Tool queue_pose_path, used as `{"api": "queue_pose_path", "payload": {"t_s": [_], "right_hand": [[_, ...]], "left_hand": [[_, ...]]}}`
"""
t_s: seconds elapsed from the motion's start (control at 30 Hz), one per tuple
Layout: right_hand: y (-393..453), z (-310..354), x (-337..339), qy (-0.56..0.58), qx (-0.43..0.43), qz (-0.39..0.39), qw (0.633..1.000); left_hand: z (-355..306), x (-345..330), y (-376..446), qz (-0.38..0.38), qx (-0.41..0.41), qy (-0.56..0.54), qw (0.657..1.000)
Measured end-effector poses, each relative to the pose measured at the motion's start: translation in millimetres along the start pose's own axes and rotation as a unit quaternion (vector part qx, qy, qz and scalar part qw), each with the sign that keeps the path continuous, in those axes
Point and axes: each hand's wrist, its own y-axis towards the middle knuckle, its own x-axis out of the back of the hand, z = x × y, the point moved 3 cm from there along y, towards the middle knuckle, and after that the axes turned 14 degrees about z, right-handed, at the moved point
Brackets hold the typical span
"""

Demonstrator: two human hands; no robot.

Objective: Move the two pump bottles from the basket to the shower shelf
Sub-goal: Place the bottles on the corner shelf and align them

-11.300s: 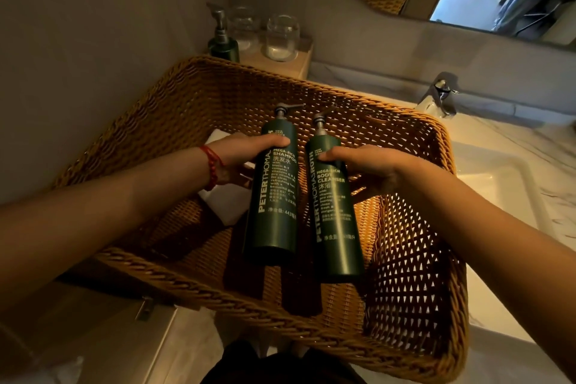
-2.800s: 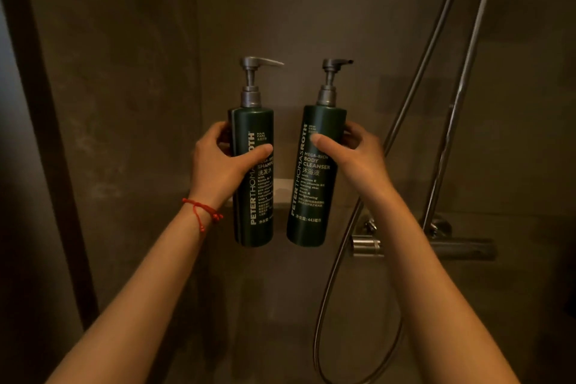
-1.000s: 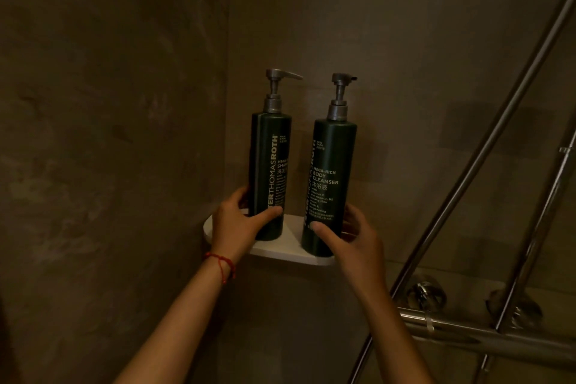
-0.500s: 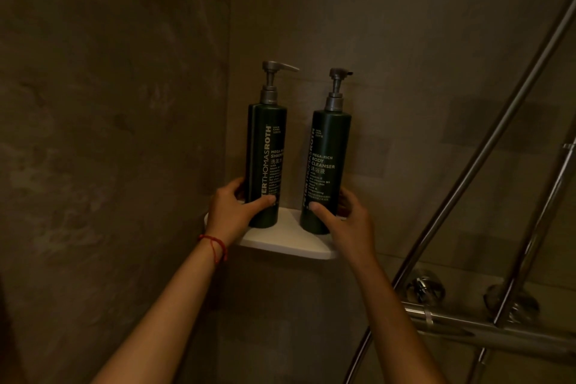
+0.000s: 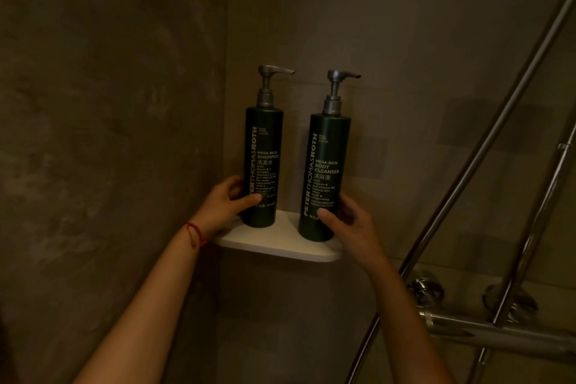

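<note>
Both of the 2 pump bottles, the shampoo bottle (image 5: 263, 165) and the body cleanser bottle (image 5: 324, 178), stand upright on the white corner shelf (image 5: 277, 243), so only letting go appears left. The left hand (image 5: 224, 206) wraps the shampoo's lower body and the right hand (image 5: 349, 224) the cleanser's. The small shelf sits between dim grey shower walls (image 5: 109, 103), with a chrome riser rail (image 5: 498, 121) well apart at right.

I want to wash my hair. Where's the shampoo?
The dark green shampoo pump bottle stands left on the white corner shelf, beside the body cleanser bottle.
</note>
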Motion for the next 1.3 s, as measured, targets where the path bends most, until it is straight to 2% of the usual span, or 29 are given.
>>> {"api": "queue_pose_path", "payload": {"t_s": [0.13,0.33,0.63,1.3], "right_hand": [[1,-6,-5,0.017,-0.001,-0.015,1.000],[3,-12,-10,0.017,0.014,-0.068,0.997],[4,-18,-10,0.034,0.025,-0.070,0.997],[3,-19,-13,0.036,0.035,-0.074,0.996]], "left_hand": [[-2,-5,0,-0.003,-0.014,0.007,1.000],[-2,-13,4,-0.073,-0.022,0.008,0.997],[-3,-3,-1,-0.010,-0.006,-0.014,1.000],[-1,-6,-2,-0.004,-0.025,0.002,1.000]]}}
